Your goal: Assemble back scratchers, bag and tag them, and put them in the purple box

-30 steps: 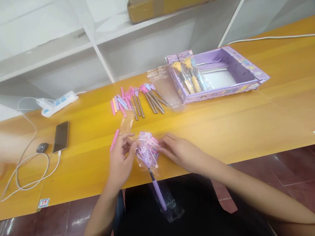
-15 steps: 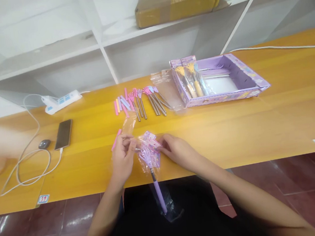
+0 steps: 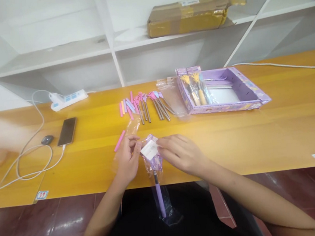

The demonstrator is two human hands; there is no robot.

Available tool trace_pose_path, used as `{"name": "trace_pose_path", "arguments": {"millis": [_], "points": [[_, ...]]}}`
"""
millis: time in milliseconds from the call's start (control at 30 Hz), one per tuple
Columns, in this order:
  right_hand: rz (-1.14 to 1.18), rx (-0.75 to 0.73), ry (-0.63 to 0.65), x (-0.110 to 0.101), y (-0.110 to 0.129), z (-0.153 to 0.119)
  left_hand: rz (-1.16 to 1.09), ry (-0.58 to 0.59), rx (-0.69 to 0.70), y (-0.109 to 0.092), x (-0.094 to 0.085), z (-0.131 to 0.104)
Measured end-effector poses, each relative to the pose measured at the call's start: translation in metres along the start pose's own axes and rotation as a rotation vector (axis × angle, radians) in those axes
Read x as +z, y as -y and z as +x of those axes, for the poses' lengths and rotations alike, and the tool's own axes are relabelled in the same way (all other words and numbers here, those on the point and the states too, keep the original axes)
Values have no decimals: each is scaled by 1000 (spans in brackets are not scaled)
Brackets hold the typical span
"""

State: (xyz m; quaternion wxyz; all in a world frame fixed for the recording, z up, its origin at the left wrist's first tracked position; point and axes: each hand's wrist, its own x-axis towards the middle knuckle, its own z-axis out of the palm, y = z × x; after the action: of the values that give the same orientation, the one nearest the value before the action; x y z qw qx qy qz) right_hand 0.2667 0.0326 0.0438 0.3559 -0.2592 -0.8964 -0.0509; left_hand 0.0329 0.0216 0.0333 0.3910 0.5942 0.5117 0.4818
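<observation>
A purple hand-shaped back scratcher (image 3: 160,200) lies in a clear plastic bag (image 3: 172,216), its handle reaching past the table edge over my lap. My left hand (image 3: 128,158) is closed on the bag's upper left side. With fingers pinched, my right hand (image 3: 179,151) holds the right side of the bag's header card (image 3: 149,150), whose white back faces up. The card hides the scratcher's head. A loose pink handle sleeve (image 3: 119,141) lies beside my left hand.
Unbagged back scratchers (image 3: 156,105) and coloured sleeves (image 3: 126,107) lie behind my hands. A purple display box (image 3: 231,106) holds bagged scratchers. Left are a phone (image 3: 67,131), a black mouse (image 3: 47,139), cables and a power strip (image 3: 69,100). A cardboard box (image 3: 189,17) sits on the shelf.
My right hand has turned the header card over, so its white back now shows over the scratcher's head. My left hand stays at the bag, and the view has shifted slightly.
</observation>
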Motion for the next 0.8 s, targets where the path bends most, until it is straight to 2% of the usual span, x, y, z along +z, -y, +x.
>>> {"name": "trace_pose_path", "arguments": {"millis": [100,200,267,333,433,500,567,667,800], "points": [[124,52,-122,5,-13,17,-30,13,19,1,0,-2],[259,98,-143,4,-19,26,-127,53,48,6,0,-4],[269,103,-156,2,-18,24,-179,84,69,11,0,-5],[233,25,-142,2,-14,17,-196,95,67,15,1,-5],[165,-168,-48,4,-8,6,-155,82,24,13,0,-4],[140,-184,-60,7,-6,4,-118,64,16,10,-1,-4],[171,-96,-116,10,-6,8,-92,45,24,6,-3,-4],[310,56,-131,10,-12,21,-79,26,51,4,-3,-6],[490,282,-167,8,-18,37,-179,64,114,10,0,-7]]}}
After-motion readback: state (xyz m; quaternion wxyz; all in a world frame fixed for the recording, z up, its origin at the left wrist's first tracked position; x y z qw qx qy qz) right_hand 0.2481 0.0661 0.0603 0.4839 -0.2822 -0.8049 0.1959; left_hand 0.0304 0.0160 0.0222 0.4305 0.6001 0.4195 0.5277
